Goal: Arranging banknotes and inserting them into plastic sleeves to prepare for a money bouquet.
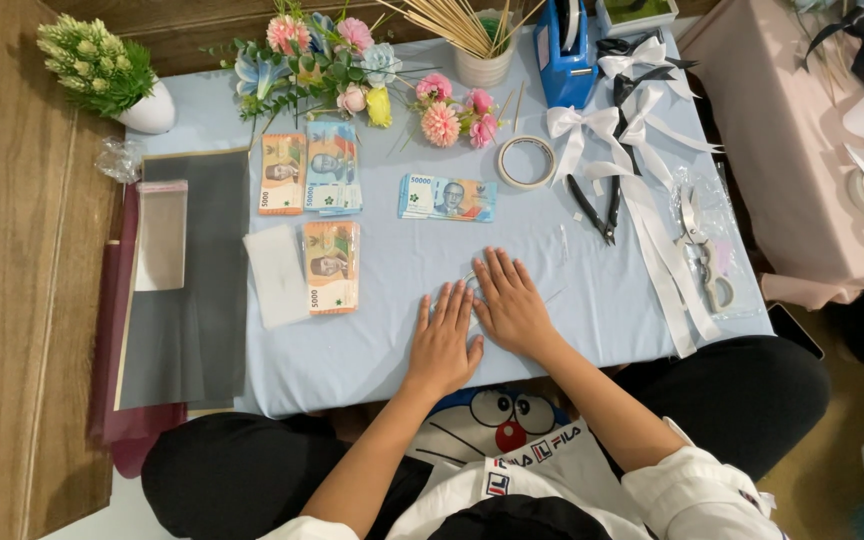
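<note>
Both hands lie flat, palms down and fingers spread wide, on the pale blue desk (392, 350) near its front edge, holding nothing. The left hand (442, 345) and the right hand (510, 305) touch side by side, the right set a little farther forward. Under the fingertips a thin clear piece seems to lie, too faint to make out.

Nearest beyond them is one blue banknote bundle (448, 197), lying flat and well apart from the fingers. To the left lie three more bundles: an orange one (282, 174), a blue-and-orange one (332, 166) just beside it, and another orange one (332, 266) below. A white sheet (276, 275) rests beside that last bundle.

To the right of the blue bundle is one tape ring (526, 161), then one pair of black pliers (597, 208) and several white ribbon bows (592, 130). At the far edge stand a cup of wooden skewers (482, 55), one blue tape dispenser (564, 50) and a spread of artificial flowers (352, 65). Dark wrapping paper (187, 300) hangs over the left edge.
</note>
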